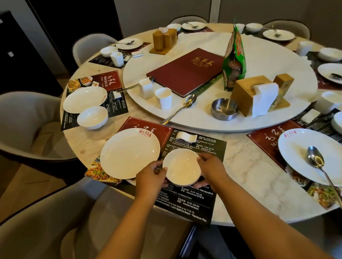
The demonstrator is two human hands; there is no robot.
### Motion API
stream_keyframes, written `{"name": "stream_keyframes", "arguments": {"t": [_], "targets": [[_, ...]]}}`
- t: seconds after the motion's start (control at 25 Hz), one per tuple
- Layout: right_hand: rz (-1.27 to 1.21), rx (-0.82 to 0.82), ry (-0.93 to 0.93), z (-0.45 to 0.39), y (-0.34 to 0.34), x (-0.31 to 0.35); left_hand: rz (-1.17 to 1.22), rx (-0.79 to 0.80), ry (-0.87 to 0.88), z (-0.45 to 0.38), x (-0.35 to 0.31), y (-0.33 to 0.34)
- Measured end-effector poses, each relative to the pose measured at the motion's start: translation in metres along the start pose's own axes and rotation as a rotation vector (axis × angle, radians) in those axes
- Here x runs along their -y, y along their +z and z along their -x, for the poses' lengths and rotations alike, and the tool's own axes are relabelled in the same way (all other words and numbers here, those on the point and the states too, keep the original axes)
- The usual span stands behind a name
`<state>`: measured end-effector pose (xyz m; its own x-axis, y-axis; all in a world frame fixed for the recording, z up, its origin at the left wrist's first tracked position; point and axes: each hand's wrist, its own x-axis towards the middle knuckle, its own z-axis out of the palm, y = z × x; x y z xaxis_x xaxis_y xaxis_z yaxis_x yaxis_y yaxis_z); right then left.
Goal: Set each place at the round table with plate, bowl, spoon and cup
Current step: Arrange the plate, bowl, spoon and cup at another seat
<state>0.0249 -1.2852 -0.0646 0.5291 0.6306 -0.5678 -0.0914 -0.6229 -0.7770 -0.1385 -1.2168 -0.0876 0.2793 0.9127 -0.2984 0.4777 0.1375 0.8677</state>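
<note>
Both the left hand and right hand clasp the bowl over the near-edge placemat beside its plate; far places look set, while this one lacks spoon and cup.

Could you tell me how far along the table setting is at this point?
The far places look set. At the nearest place the plate is down, and both the left hand and right hand hold its bowl. Its spoon and cup probably still wait on the turntable.
</note>
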Motion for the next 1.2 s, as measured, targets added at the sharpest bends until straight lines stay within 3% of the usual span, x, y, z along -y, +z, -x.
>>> {"name": "stream_keyframes", "arguments": {"t": [0.16, 0.28, 0.52, 0.72, 0.96, 1.2], "targets": [[0.396, -0.110, -0.163, -0.009, -0.005, 0.013, -0.299, -0.065, 0.111, -0.010, -0.014, -0.010], [0.392, -0.144, -0.294, -0.030, -0.002, 0.036, -0.356, -0.155, 0.194, -0.041, -0.032, -0.016], [0.250, -0.089, -0.367, -0.084, 0.009, 0.079, -0.170, -0.158, 0.060, -0.138, -0.075, 0.002], [0.110, -0.052, -0.266, -0.119, 0.011, 0.087, -0.024, -0.132, -0.095, -0.182, -0.084, 0.019], [-0.163, 0.072, -0.130, -0.123, 0.033, 0.095, 0.349, -0.072, -0.201, -0.153, -0.082, 0.007], [-0.185, 0.086, -0.143, -0.088, 0.067, 0.090, 0.424, 0.008, -0.191, -0.083, -0.059, -0.031]]}}
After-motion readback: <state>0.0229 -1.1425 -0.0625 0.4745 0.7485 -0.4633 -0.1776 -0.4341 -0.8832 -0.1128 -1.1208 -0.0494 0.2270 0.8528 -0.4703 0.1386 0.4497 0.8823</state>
